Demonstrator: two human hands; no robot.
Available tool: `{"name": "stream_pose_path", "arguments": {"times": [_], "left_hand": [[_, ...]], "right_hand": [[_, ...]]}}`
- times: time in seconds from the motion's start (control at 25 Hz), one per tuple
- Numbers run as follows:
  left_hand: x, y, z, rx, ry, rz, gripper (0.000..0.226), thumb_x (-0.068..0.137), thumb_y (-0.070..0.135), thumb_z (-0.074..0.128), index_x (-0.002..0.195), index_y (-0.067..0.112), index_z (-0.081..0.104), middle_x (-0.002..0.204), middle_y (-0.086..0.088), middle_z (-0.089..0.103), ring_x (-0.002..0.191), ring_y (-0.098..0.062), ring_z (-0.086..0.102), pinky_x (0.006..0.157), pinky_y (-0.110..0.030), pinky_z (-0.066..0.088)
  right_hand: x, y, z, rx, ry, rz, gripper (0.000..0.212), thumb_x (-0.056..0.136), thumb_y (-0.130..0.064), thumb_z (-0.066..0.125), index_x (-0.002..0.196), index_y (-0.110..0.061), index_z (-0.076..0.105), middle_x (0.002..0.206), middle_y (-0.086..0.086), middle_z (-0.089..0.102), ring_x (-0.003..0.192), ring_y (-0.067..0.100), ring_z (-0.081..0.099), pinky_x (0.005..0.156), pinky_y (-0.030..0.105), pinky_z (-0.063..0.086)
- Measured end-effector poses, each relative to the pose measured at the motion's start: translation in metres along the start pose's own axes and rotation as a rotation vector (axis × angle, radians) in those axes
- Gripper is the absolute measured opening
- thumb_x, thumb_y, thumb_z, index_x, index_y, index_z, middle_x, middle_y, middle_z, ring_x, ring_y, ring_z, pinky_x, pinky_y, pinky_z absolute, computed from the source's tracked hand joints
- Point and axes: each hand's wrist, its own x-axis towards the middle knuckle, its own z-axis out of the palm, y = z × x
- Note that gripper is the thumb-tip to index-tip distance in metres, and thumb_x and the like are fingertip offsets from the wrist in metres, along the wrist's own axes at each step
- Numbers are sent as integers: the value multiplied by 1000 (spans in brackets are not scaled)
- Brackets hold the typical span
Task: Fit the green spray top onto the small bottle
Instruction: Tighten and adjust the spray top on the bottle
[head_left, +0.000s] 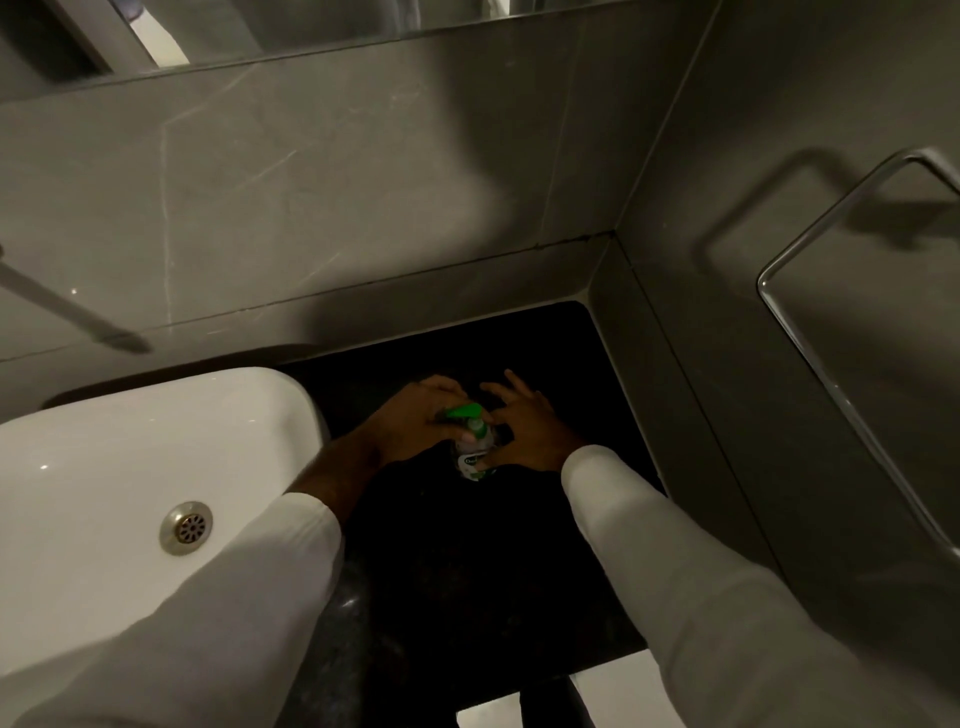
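A small clear bottle (471, 462) with a white and green label stands on the black counter (467, 561). The green spray top (467, 418) sits at the bottle's neck. My left hand (415, 423) is closed around the spray top from the left. My right hand (524, 431) grips the bottle's body from the right with thumb and lower fingers, its other fingers spread. Both hands hide much of the bottle.
A white sink (130, 467) with a metal drain (187, 527) lies to the left, close to my left arm. Grey tiled walls (337, 182) close the back and right. A chrome towel rail (852, 322) hangs on the right wall.
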Motion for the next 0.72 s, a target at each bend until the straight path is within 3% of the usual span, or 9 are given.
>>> {"name": "stream_pose_path", "arguments": {"times": [0.2,0.32,0.44,0.52,0.56,0.64,0.72], "left_hand": [[10,4,-7,9,-117,36,34,78,10,85,111,9,76,107,3,60,105,9,45,92,7,26],[14,14,-8,51,-137,13,37,81,14,84,115,9,74,113,-3,63,110,-5,51,91,8,24],[10,29,-13,138,-79,-2,47,80,29,83,124,18,70,121,-5,69,111,-16,59,97,-8,36],[5,42,-20,259,4,15,42,81,47,74,119,30,71,109,3,74,99,-16,66,87,-26,51],[4,49,-25,341,36,19,37,81,54,66,113,36,71,100,5,76,90,-16,69,77,-29,54],[8,62,-30,502,32,32,34,81,56,57,106,39,71,86,6,75,76,-17,71,61,-25,47],[15,70,-32,573,-90,10,23,83,46,62,103,35,69,81,5,72,75,-19,69,59,-23,42]], "right_hand": [[-6,-1,-3,8,7,-25,74,81,-49,81,147,-25,58,175,-6,17,165,28,-7,131,61,3],[-8,2,-2,36,16,-2,73,81,-48,82,147,-25,60,175,-6,17,165,28,-7,131,60,4],[-12,1,-1,112,43,52,76,77,-46,86,146,-26,61,176,-4,15,166,29,-3,132,58,11],[-14,-2,0,116,58,47,74,77,-44,86,145,-25,62,176,-2,16,166,29,-2,131,58,10],[-15,-3,0,106,60,41,73,78,-45,86,144,-25,63,175,-2,18,166,29,-2,131,59,9],[-16,-5,1,104,54,45,73,78,-46,85,144,-26,62,175,-3,17,165,29,-2,131,60,8],[-14,-6,1,97,52,54,73,78,-49,85,144,-27,62,175,-5,16,165,29,-3,131,60,8]]}}
